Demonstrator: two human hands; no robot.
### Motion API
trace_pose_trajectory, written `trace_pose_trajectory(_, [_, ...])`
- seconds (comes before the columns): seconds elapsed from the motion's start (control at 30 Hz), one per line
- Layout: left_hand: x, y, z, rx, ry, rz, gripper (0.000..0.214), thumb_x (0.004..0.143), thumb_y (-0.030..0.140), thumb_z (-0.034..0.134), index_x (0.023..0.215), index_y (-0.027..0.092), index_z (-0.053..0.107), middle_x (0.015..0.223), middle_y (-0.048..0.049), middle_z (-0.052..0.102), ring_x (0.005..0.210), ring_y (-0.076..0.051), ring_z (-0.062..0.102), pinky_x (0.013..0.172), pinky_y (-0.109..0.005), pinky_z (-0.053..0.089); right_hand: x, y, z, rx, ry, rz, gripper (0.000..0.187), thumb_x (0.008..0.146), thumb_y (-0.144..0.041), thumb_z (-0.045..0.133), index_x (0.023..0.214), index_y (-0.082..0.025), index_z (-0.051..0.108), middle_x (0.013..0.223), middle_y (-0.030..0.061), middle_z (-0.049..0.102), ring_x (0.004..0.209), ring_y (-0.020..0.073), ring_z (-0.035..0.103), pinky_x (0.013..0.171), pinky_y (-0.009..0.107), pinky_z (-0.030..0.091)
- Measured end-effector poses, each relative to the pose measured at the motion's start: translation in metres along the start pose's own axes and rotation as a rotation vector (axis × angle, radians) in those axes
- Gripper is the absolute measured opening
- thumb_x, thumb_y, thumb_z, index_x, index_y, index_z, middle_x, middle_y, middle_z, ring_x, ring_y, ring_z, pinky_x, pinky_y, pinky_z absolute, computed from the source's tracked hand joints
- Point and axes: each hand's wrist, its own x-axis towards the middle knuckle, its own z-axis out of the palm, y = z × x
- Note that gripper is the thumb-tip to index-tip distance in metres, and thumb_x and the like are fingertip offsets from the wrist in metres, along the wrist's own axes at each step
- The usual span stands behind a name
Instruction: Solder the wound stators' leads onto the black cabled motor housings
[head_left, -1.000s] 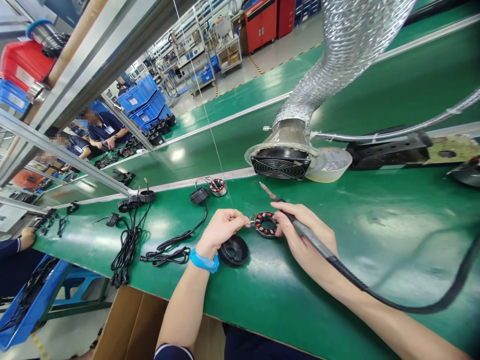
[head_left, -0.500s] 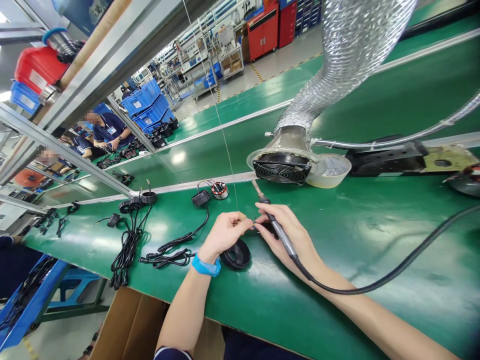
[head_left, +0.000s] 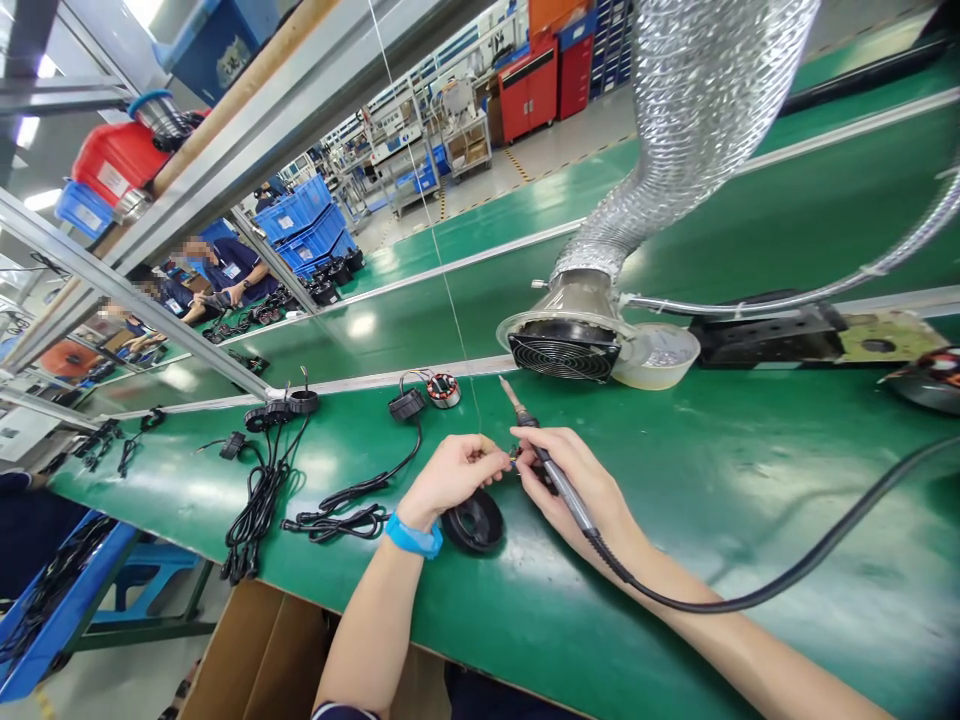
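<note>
Bright scene, pale glare across the green bench [head_left: 697, 470], edges visibly stretched.

No text can be read, even on white bin labels [head_left: 113, 181].

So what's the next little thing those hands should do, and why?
Probably settle the thin wires with the fingertips before bringing the iron over. The left hand pinches at them and the right hand's fingers are close beside, while the soldering iron in the right hand points its tip away from them.
</note>
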Motion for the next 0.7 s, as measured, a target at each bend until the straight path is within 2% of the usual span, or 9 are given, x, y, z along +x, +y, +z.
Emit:
trace_pose_trajectory(0.27, [0.004, -0.002, 0.001, -0.054, 0.083, -0.069, 0.025, 0.075, 0.037, 0.067, 0.069, 0.013, 0.064, 0.062, 0.0004, 0.057, 0.056, -0.008, 0.046, 0.056, -0.023, 0.035, -0.008, 0.001, -0.001, 0.028, -0.003, 0.019, 0.041, 0.091, -0.013, 0.055, 0.129, -0.026, 0.054, 0.100, 0.0062, 0.060, 0.082, 0.0179, 0.067, 0.077, 0.033, 0.059])
trace_pose_trajectory(0.57, [0.004, -0.001, -0.001, -0.100, 0.041, -0.107, 0.032, 0.071, 0.044, 0.073, 0.068, 0.012, 0.064, 0.062, 0.0000, 0.057, 0.055, -0.008, 0.045, 0.055, -0.023, 0.034, -0.006, 0.009, -0.004, -0.021, 0.053, 0.069, 0.036, 0.093, -0.014, 0.054, 0.127, -0.025, 0.055, 0.093, 0.0047, 0.062, 0.086, 0.0200, 0.067, 0.080, 0.034, 0.057])
trace_pose_trajectory(0.7, [0.003, -0.002, 0.000, -0.091, 0.024, -0.089, 0.032, 0.072, 0.044, 0.071, 0.068, 0.013, 0.064, 0.064, -0.0006, 0.058, 0.058, -0.008, 0.046, 0.057, -0.023, 0.035, -0.005, 0.007, -0.008, -0.028, 0.071, 0.093, 0.034, 0.091, -0.020, 0.061, 0.125, -0.025, 0.057, 0.096, 0.0054, 0.062, 0.086, 0.0205, 0.066, 0.082, 0.036, 0.057])
